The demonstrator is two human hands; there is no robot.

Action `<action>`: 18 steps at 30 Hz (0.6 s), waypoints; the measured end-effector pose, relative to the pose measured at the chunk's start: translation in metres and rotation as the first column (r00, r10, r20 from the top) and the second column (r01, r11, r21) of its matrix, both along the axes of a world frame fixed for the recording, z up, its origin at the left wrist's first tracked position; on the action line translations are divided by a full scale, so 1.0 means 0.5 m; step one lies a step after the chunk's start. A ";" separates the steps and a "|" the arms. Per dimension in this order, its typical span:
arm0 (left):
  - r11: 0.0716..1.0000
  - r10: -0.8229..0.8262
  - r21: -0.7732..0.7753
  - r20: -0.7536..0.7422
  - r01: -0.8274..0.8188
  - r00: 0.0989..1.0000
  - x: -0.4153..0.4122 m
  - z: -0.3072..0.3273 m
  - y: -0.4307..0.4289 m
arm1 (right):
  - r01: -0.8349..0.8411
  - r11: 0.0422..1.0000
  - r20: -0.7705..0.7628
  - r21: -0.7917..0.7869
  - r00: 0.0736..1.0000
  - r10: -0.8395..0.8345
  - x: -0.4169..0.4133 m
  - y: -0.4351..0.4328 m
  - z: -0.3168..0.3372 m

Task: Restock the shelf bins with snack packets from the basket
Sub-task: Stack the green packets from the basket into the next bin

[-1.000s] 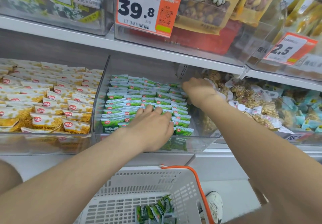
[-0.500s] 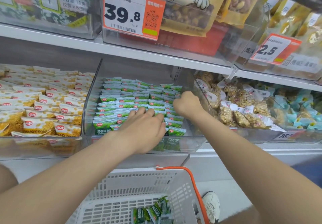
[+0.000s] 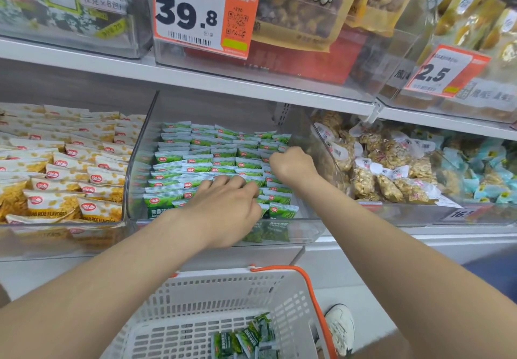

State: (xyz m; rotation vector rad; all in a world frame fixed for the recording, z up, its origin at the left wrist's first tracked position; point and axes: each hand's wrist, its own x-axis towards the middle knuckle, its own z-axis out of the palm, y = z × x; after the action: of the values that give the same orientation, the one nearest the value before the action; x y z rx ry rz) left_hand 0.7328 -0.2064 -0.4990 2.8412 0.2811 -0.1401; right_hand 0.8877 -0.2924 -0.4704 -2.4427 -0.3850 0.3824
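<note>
The clear middle shelf bin (image 3: 305,226) holds several rows of green snack packets (image 3: 195,160). My left hand (image 3: 223,210) rests on the front rows, its fingers slightly bent and pressing on the packets. My right hand (image 3: 291,164) is at the bin's right side, curled knuckles-up with the fingertips tucked among the green packets and hidden. Below the shelf stands the white basket (image 3: 195,300) with an orange handle. A few loose green packets (image 3: 246,339) lie in its bottom.
A bin of yellow packets (image 3: 61,193) sits to the left, and a bin of clear nut bags (image 3: 391,179) to the right. An upper shelf with a 39.8 price tag (image 3: 201,12) overhangs the bins. A white shoe (image 3: 340,328) shows beside the basket.
My right hand has drawn back from the bin's far right corner toward the front. My left hand stays on the front rows. The view has tilted down slightly.
</note>
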 end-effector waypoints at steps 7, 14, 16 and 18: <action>1.000 -0.014 -0.010 -0.020 0.014 1.000 0.000 0.002 0.001 | 0.107 0.991 -0.018 0.075 0.994 -0.106 0.007 0.030 -0.001; 0.999 -0.034 -0.014 -0.032 0.034 0.999 0.003 -0.003 0.003 | -0.035 0.996 0.021 -0.085 0.999 0.037 0.003 0.021 0.015; 0.999 -0.036 -0.005 -0.027 0.036 0.999 0.002 -0.002 0.003 | -0.076 0.994 -0.037 -0.073 0.997 0.073 -0.002 0.016 0.016; 0.999 -0.032 0.040 0.022 0.031 0.999 0.001 0.000 0.001 | -0.123 0.987 -0.063 -0.101 0.991 0.117 -0.006 0.003 0.021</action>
State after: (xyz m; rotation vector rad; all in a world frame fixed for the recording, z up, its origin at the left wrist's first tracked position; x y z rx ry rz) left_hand 0.7336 -0.2058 -0.4991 2.8856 0.2377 -0.1105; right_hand 0.8849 -0.2910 -0.4601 -2.5105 -0.5006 0.5343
